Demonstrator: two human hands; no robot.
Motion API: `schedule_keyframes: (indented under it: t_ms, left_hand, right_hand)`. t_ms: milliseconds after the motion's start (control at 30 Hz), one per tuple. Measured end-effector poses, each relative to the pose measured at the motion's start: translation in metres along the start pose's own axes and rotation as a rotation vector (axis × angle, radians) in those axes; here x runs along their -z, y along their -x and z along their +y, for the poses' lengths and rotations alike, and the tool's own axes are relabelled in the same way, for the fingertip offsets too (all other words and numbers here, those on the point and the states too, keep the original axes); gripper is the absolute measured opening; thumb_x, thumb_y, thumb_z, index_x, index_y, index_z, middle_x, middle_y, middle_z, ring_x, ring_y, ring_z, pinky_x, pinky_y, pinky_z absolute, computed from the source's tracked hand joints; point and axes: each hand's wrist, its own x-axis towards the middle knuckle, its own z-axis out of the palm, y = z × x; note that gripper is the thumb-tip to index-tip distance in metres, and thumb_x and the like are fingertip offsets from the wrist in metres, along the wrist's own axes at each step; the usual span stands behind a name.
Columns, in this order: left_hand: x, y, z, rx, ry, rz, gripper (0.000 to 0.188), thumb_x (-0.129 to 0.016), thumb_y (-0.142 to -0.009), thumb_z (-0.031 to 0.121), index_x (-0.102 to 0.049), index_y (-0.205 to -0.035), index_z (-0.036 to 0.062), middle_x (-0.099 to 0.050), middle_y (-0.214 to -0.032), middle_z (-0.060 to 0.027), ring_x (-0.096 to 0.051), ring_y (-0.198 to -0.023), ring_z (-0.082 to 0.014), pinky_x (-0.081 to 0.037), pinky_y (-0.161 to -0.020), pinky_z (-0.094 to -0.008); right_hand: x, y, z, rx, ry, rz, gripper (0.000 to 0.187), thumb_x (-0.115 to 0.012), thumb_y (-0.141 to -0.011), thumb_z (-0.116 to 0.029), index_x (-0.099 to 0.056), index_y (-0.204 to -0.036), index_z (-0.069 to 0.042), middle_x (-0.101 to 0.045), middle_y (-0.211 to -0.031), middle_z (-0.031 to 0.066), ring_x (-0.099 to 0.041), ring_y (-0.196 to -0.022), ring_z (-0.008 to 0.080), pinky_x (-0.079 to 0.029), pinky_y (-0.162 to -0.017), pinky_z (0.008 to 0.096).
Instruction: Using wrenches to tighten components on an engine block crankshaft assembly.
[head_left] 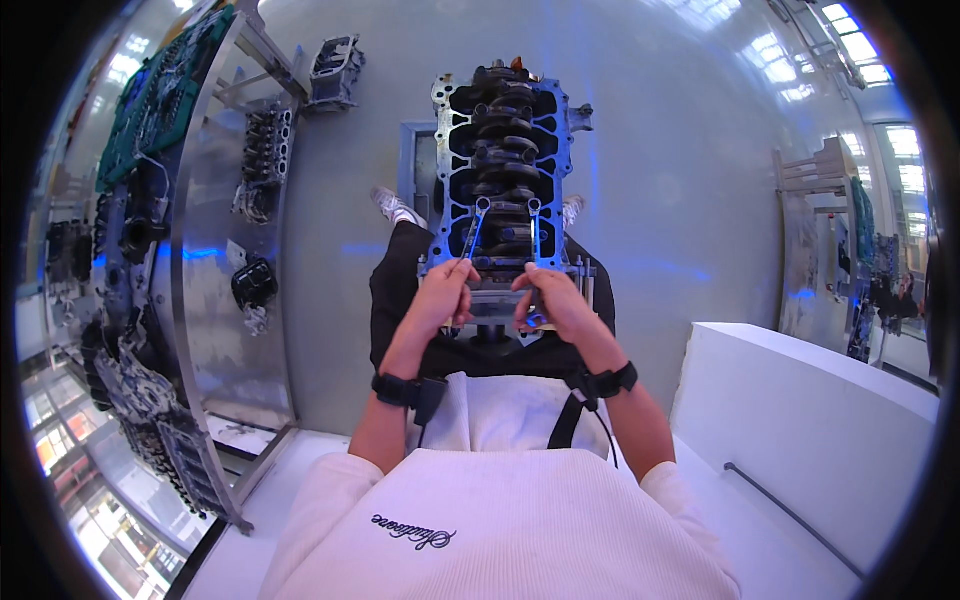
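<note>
In front of me stands an engine block [548,130] with its crankshaft [505,150] exposed along the middle. My left hand [447,293] grips the lower end of a ring-ended wrench [475,228], which slants up and slightly right over the block's near left part. A second wrench [535,230] of like shape points straight away from me, its lower end in my right hand [556,299]. Both ring ends lie over the crankshaft's near half; whether they sit on bolts I cannot tell. The fingers of both hands are closed and partly curled beneath.
A metal workbench [235,350] on the left bears several engine parts and a green mat [160,95]. Another engine casting [335,72] lies at the far left. To the right are a white partition [800,400] and a further bench [810,260]. My shoes flank the block.
</note>
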Motion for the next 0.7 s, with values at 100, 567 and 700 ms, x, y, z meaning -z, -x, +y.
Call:
schedule_keyframes:
  t_ms: [100, 567, 700]
  left_hand:
    - [0.034, -0.007, 0.017, 0.067, -0.195, -0.092, 0.029, -0.041, -0.094, 0.029, -0.053, -0.083, 0.0043, -0.042, -0.047, 0.0014, -0.04, -0.034, -0.0078, -0.038, -0.034, -0.023]
    - [0.06, -0.001, 0.115, -0.147, -0.421, -0.227, 0.026, -0.041, -0.093, 0.025, -0.052, -0.103, 0.0041, -0.05, -0.057, -0.0006, -0.049, -0.047, -0.0082, -0.043, -0.049, -0.0225]
    - [0.032, 0.012, 0.055, -0.112, -0.026, -0.225, 0.018, -0.037, -0.094, 0.021, -0.044, -0.1, 0.0049, -0.056, -0.062, -0.0076, -0.052, -0.041, -0.0137, -0.044, -0.043, -0.0245]
  right_hand:
    - [-0.03, -0.015, 0.01, 0.013, -0.202, -0.051, 0.034, -0.034, -0.095, -0.035, -0.049, -0.095, -0.005, -0.061, -0.068, 0.0103, -0.063, -0.069, 0.0244, -0.051, -0.063, 0.0384]
    - [-0.036, -0.012, 0.012, 0.555, 0.135, -0.007, 0.025, -0.04, -0.094, -0.015, -0.044, -0.116, -0.005, -0.06, -0.078, 0.0056, -0.057, -0.061, 0.0104, -0.046, -0.057, 0.0237]
    - [-0.015, 0.012, 0.006, 0.527, 0.036, 0.128, 0.02, -0.041, -0.093, -0.011, -0.047, -0.111, -0.004, -0.058, -0.074, 0.0064, -0.053, -0.047, 0.0091, -0.042, -0.045, 0.0201]
